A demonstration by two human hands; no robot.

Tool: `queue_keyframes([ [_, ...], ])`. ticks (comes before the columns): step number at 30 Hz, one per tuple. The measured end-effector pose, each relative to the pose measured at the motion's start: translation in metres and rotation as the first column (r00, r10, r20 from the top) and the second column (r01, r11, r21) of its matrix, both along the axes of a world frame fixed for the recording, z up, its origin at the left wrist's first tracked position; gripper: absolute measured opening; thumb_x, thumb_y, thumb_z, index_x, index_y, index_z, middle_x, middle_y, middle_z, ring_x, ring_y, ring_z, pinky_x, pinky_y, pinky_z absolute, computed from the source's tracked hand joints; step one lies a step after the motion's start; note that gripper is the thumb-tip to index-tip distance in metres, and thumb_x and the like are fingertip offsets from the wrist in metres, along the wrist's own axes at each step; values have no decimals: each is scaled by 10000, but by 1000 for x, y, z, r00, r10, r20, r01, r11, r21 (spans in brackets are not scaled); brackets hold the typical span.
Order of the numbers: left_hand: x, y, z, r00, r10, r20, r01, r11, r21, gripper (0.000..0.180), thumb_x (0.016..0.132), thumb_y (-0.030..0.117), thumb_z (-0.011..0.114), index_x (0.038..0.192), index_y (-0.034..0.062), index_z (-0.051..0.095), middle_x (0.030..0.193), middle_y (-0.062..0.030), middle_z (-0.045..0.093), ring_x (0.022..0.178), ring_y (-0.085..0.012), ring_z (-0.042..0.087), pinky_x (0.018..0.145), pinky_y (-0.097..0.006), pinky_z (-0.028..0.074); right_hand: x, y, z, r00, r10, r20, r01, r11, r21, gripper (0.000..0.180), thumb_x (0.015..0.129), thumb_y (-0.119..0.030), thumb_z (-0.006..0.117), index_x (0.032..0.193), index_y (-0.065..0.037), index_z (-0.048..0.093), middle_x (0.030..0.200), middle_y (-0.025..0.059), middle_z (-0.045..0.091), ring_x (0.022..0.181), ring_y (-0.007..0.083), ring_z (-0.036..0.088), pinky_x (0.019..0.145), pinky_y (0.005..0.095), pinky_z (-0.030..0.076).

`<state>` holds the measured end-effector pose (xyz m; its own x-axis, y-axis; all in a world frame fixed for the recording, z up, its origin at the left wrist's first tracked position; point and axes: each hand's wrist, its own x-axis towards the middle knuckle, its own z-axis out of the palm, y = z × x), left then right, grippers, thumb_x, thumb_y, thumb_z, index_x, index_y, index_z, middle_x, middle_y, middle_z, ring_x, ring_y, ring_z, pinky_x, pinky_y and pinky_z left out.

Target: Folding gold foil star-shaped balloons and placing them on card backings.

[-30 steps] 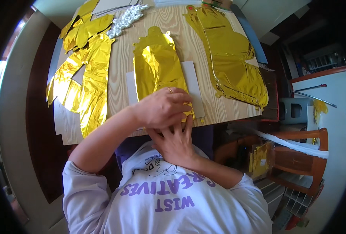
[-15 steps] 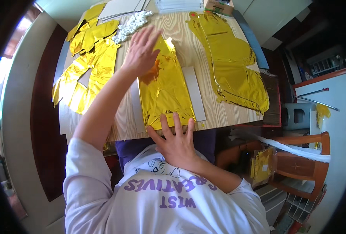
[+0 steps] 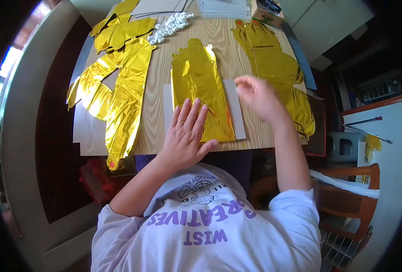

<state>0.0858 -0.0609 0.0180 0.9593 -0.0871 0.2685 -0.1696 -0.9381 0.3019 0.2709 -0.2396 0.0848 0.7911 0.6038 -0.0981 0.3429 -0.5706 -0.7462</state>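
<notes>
A folded gold foil balloon lies lengthwise in front of me over a pale grey board, whose edges show on both sides. My left hand rests flat on the balloon's near part, fingers stretched out. Over the board's right edge, my right hand is raised and slightly blurred by motion. Its fingers are curled in, and nothing shows in them. To its right lies a stack of gold foil balloons, partly hidden by that hand and forearm.
More gold foil balloons spread along the left side, one hanging over the near edge. White knotted pieces lie at the back, near pale sheets, clear plastic packs and a cardboard box. A wooden chair stands right.
My left hand has come down from the balloon's far part to its near part. My right hand has lifted off the near edge and moved right. The view has shifted slightly.
</notes>
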Motion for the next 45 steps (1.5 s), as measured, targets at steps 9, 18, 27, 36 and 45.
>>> queue_keyframes([
  [9, -22, 6, 8, 989, -116, -89, 120, 991, 51, 925, 796, 482, 691, 1516, 1, 366, 1591, -199, 329, 1503, -385, 245, 1227, -544, 140, 49, 25, -14, 956, 222, -194, -279, 894, -351, 343, 796, -280, 831, 929, -22, 648, 856, 43, 671, 768, 132, 606, 669, 286, 477],
  [18, -31, 4, -3, 995, -102, -9, 102, 987, 127, 816, 744, 227, 680, 1495, 38, 423, 1580, -166, 370, 1486, -362, 304, 1222, -530, 188, 44, -23, -25, 724, 130, -677, -95, 992, 88, 133, 929, -87, 661, 1048, -37, 629, 862, 28, 688, 711, 86, 660, 552, 217, 509],
  [27, -33, 8, -8, 992, -117, 35, 113, 988, 103, 778, 776, 172, 632, 1502, 17, 399, 1570, -183, 373, 1477, -387, 306, 1212, -543, 187, 107, -86, 2, 894, -433, -120, 444, 892, 89, 100, 933, -69, 600, 1026, -42, 627, 753, 18, 625, 609, 71, 551, 479, 215, 397],
  [36, -18, -1, 18, 999, -23, 40, 23, 1000, -9, 835, 779, 190, 663, 1525, 6, 338, 1591, -214, 307, 1487, -427, 247, 1207, -560, 166, 38, -75, -18, 871, -113, -478, 85, 993, -80, 42, 885, -69, 636, 909, -34, 636, 703, 17, 639, 545, 59, 566, 462, 193, 423],
  [45, -19, 5, 26, 985, -148, -94, 118, 957, -263, 1017, 844, 570, 676, 1555, -17, 246, 1602, -253, 249, 1507, -441, 172, 1226, -533, 131, -39, -29, 1, 869, -38, 494, 127, 981, -148, 446, 934, -171, 639, 1320, 28, 542, 1153, 194, 639, 1073, 336, 614, 949, 443, 485],
])
